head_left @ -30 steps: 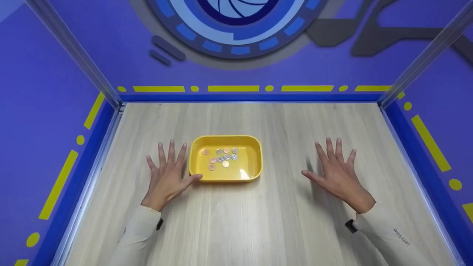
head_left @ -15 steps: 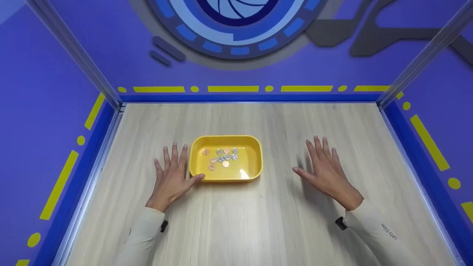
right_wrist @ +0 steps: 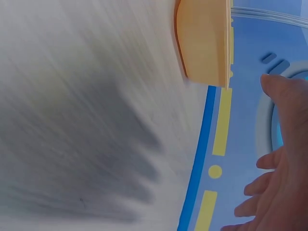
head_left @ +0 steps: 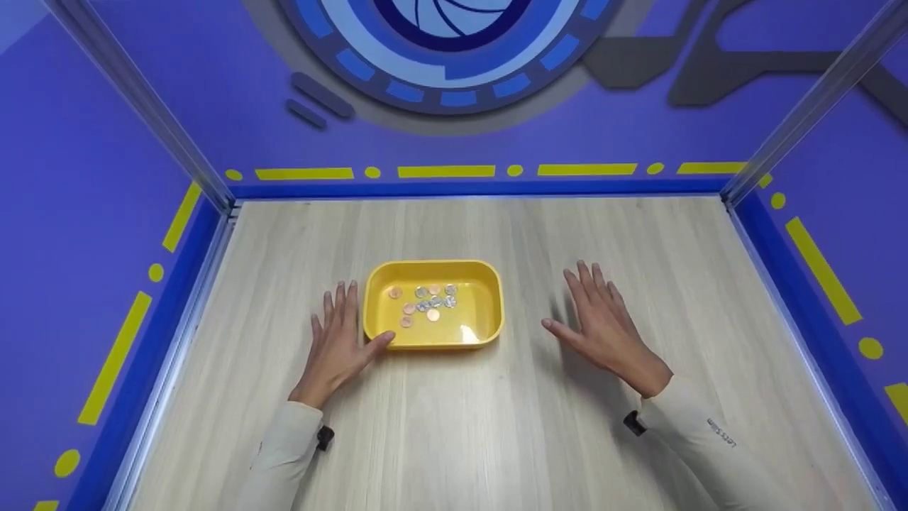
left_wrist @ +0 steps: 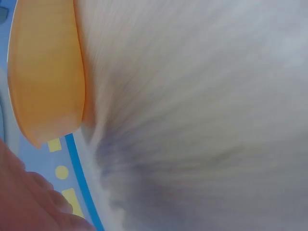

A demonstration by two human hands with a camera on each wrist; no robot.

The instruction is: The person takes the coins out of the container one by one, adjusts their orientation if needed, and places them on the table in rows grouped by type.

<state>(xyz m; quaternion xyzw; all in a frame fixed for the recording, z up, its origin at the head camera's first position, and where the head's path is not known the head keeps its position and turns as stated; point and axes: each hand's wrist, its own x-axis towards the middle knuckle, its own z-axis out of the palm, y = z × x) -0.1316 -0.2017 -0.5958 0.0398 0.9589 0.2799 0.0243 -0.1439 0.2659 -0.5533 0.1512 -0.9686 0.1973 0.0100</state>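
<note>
Wood-grain table (head_left: 496, 426) fills the floor of the purple booth, and on it, near the middle, stands the yellow tray (head_left: 489, 298). Both hands have come inward since a second ago: before, they lay well apart from each other with spread fingers, and now they are drawn closer to the tray, with the fingers more together. The left hand (head_left: 339, 348) lies flat on the table just beside the left wall of the tray, its fingers straight, and its thumb touches the near left corner; it grips nothing. The right hand (head_left: 603, 328) is also flat and relaxed, holding nothing, and it is nearer to the tray than before, but a strip of bare table is between them. The right wrist view shows this hand raised a little above the wood, with its shadow under it. I judge that the hands are closing on the tray from two sides, perhaps to steady it or take it, and no grasp is made yet. The tray itself has not moved. Inside, toward its far left part, lie the coins (head_left: 425, 304), some silver and some copper, in a loose group; the near right part of the floor is bare, with one bright reflection.
</note>
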